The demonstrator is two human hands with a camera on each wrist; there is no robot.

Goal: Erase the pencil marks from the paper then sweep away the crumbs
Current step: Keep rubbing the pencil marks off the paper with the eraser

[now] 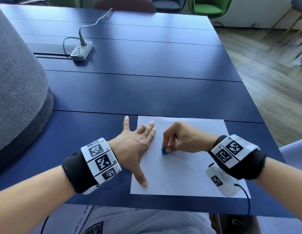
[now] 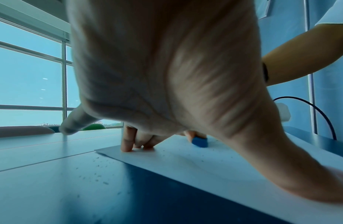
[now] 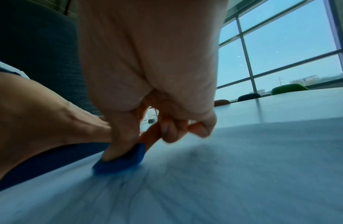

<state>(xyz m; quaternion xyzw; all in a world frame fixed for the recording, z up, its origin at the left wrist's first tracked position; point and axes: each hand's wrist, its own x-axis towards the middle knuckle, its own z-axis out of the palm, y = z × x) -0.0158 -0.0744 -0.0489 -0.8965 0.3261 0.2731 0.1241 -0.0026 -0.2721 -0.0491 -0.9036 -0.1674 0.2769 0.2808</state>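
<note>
near the body, the sheet of paper point(image 1: 189, 176) lies on the blue table point(image 1: 146, 92), with both hands on it. the left hand point(image 1: 135, 149) is spread flat, thumb and fingers straight, and presses down the left side of the sheet. just to its right, the right hand point(image 1: 182, 138) pinches a small blue eraser point(image 1: 164, 151) between thumb and fingers and pushes it onto the sheet. faint pencil marks point(image 1: 182, 168) show nearer than the eraser, and dark crumbs point(image 2: 97, 174) lie on the sheet and on the table left of the left hand. far past both hands sits a power strip point(image 1: 81, 50). if the left hand lets go, hard rubbing may wrinkle or rip the sheet. the eraser could also slip from the small pinch.
</note>
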